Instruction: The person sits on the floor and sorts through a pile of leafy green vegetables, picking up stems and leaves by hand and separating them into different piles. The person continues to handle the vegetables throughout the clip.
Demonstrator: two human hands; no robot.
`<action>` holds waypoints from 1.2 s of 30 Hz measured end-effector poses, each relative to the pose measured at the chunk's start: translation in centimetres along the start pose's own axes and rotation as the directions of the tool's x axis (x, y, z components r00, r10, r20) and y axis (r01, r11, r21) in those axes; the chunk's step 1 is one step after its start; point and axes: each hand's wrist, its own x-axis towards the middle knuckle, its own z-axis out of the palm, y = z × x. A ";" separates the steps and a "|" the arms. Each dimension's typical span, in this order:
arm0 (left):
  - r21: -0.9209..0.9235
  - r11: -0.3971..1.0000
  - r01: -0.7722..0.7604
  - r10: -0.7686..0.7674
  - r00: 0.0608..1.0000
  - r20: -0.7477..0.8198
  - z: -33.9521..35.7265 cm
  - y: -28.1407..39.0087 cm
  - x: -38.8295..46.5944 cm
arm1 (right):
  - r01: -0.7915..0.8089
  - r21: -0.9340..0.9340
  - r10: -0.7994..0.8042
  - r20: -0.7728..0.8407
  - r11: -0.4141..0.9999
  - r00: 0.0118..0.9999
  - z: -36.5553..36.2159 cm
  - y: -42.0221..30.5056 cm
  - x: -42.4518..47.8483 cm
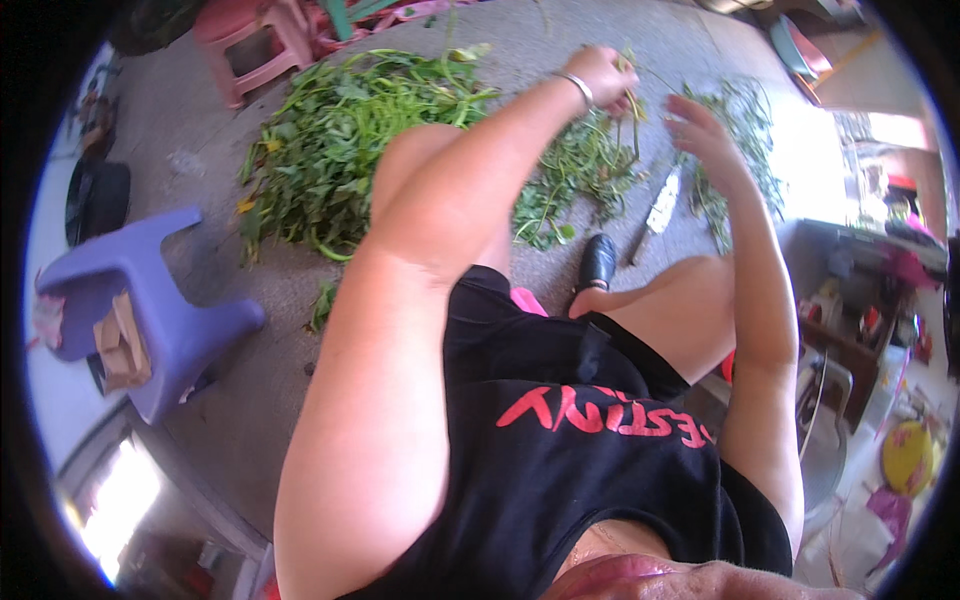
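Observation:
My left hand (604, 79), with a bangle at the wrist, grips a few thin green vine stems (634, 131) that hang below the fingers. To its right, my right hand (703, 139) is raised with fingers apart and seems to hold nothing; blur hides its fingertips. On the floor lies a large heap of leafy green vines (322, 157), partly behind my left knee. A smaller pile of greens (581, 169) lies below my left hand. Thin stringy stems (750, 127) spread beyond my right hand. A knife (661, 206) with a whitish, marked blade rests between these two piles.
A pink plastic stool (259, 45) stands behind the large heap. At left is a purple plastic stool (142, 300) with a brown cardboard piece (122, 345). My black shoe (598, 261) is close to the knife. Cluttered shelves (847, 322) line the right side.

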 end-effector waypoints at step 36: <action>0.796 0.556 -0.238 0.250 0.962 0.113 -1.2 0.7 -3.6 | -0.025 -0.786 0.217 0.140 0.618 0.966 -2.1 13.1 6.5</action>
